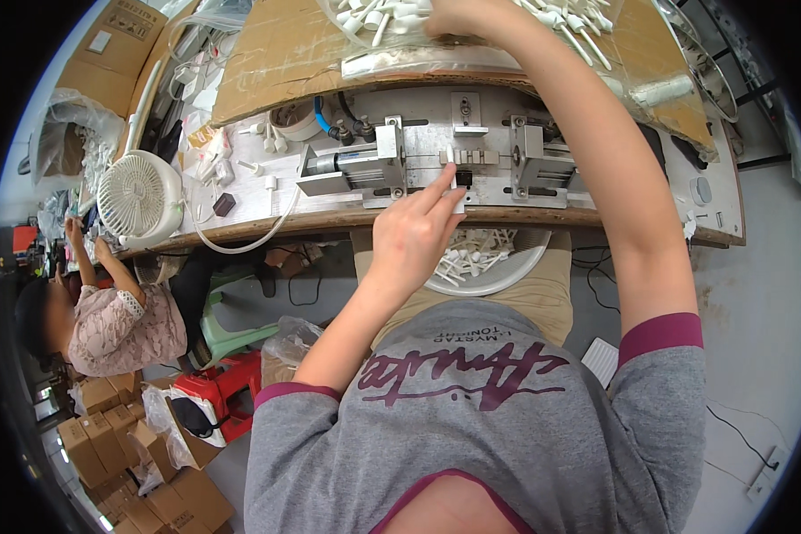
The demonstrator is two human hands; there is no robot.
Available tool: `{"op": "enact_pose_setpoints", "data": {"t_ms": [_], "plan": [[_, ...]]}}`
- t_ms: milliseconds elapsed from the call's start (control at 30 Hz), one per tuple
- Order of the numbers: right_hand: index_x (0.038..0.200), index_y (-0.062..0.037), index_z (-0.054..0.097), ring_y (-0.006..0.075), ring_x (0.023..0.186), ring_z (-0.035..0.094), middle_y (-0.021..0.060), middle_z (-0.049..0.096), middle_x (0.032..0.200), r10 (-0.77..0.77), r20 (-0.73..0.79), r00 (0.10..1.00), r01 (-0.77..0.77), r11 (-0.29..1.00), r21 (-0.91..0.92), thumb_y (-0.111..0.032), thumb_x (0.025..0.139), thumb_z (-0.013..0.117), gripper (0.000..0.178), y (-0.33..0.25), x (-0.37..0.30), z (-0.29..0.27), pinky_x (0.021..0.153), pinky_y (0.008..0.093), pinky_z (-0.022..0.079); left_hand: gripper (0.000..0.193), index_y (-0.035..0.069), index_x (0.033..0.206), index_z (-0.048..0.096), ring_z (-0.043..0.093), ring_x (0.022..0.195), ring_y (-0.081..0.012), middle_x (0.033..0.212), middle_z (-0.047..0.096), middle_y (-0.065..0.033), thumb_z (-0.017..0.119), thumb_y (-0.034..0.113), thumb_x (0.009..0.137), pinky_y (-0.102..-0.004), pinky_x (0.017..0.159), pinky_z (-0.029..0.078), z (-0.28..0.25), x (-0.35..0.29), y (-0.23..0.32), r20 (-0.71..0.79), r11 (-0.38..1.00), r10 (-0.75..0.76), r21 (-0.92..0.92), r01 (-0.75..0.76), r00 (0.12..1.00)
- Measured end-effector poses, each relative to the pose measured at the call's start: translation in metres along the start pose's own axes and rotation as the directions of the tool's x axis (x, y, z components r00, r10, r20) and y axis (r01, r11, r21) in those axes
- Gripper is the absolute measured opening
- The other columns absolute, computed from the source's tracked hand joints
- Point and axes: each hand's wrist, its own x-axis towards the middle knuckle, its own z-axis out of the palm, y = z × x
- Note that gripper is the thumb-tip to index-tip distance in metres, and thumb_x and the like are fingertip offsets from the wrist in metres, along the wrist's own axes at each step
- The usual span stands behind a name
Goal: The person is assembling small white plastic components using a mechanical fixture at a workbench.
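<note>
At the small metal fixture on the bench, my left hand has its index finger reaching forward and its other fingers curled. Its fingertips close on a slim white plastic part, partly covered by the fingers. My right arm stretches far forward over the bench. At the top edge my right hand reaches into a heap of white stemmed plastic parts; its fingertips are hidden, so its grip does not show. Metal clamp units stand left and right of the fixture.
A bowl of white parts rests at my lap, under the bench edge. Cardboard lies across the back of the bench. To the left are a white fan, a hose and loose parts. Another person sits beyond, near stacked boxes.
</note>
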Motion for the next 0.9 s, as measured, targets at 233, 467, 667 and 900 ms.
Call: {"op": "enact_pose_setpoints", "data": {"t_ms": [233, 467, 667, 900], "plan": [[0.097, 0.0004, 0.07, 0.035, 0.094, 0.067, 0.0212, 0.069, 0.099, -0.132, -0.028, 0.991, 0.122, 0.966, -0.229, -0.017, 0.076, 0.072, 0.028, 0.028, -0.001, 0.007, 0.08, 0.0422, 0.054, 0.025, 0.008, 0.098, 0.071, 0.065, 0.062, -0.0204, 0.123, 0.066, -0.0061, 0.076, 0.013, 0.074, -0.0299, 0.059, 0.051, 0.016, 0.005, -0.006, 0.073, 0.985, 0.07, 0.156, -0.081, 0.995], [0.096, -0.0053, 0.071, 0.0188, 0.072, 0.061, 0.0068, 0.064, 0.077, 0.036, -0.3, 0.953, 0.174, 0.747, 0.642, -0.03, 0.088, 0.07, 0.026, 0.068, -0.037, 0.005, 0.066, 0.0318, 0.048, 0.027, 0.008, 0.098, 0.072, 0.064, 0.057, -0.0225, 0.122, 0.067, -0.0054, 0.077, 0.018, 0.074, -0.0305, 0.058, 0.052, 0.016, 0.01, -0.009, 0.088, 0.99, 0.036, 0.13, -0.047, 0.995], [0.104, -0.0063, 0.072, 0.0083, 0.067, 0.057, -0.0004, 0.064, 0.075, 0.269, 0.059, 0.961, -0.064, 0.009, 0.998, -0.031, 0.092, 0.068, 0.028, 0.082, -0.07, 0.013, 0.06, 0.0213, 0.044, 0.038, 0.007, 0.109, 0.07, 0.068, 0.064, -0.0163, 0.115, 0.07, -0.0079, 0.082, 0.019, 0.075, -0.0265, 0.06, 0.054, -0.006, 0.027, -0.004, 0.006, 0.976, -0.076, -0.202, 0.076, 0.997], [0.084, -0.0052, 0.066, 0.0068, 0.051, 0.057, 0.0011, 0.064, 0.07, 0.049, 0.169, 0.984, -0.164, -0.092, 0.982, -0.023, 0.087, 0.074, 0.02, 0.009, -0.15, 0.032, 0.045, 0.0205, 0.042, 0.044, 0.003, 0.114, 0.067, 0.068, 0.08, -0.0141, 0.1, 0.067, -0.008, 0.082, 0.002, 0.072, -0.0266, 0.067, 0.058, -0.029, 0.069, 0.013, -0.346, 0.917, 0.016, -0.37, -0.152, 0.938]]}}
